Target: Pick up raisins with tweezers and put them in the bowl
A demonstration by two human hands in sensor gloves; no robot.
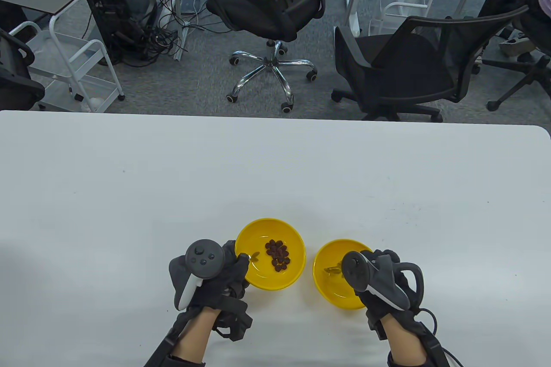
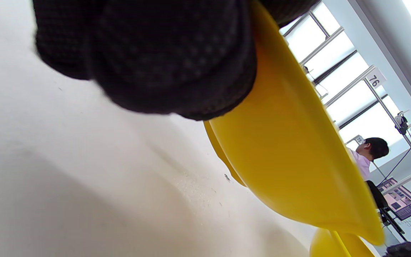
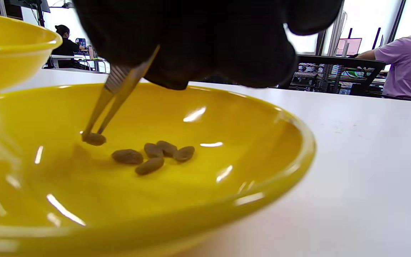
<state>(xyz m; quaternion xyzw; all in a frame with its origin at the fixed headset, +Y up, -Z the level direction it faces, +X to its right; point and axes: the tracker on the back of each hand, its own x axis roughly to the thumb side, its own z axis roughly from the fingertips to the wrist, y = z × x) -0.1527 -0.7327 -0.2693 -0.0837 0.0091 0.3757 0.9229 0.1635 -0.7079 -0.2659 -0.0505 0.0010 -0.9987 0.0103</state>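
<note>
Two yellow bowls stand near the table's front edge. The left bowl point(image 1: 262, 231) holds a heap of dark raisins point(image 1: 277, 255). My left hand point(image 1: 215, 274) grips its left rim; in the left wrist view my gloved fingers point(image 2: 148, 60) rest on that bowl's outer wall point(image 2: 291, 153). My right hand point(image 1: 379, 276) holds metal tweezers point(image 3: 114, 98) over the right bowl point(image 1: 327, 259). In the right wrist view the tweezer tips pinch one raisin point(image 3: 94, 139) just above the bowl's floor point(image 3: 177, 185), beside several loose raisins point(image 3: 153, 155).
The white table point(image 1: 275, 177) stretches wide behind and beside the bowls. Two black office chairs point(image 1: 275, 5) and a white cart point(image 1: 69, 66) stand on the floor beyond the far edge.
</note>
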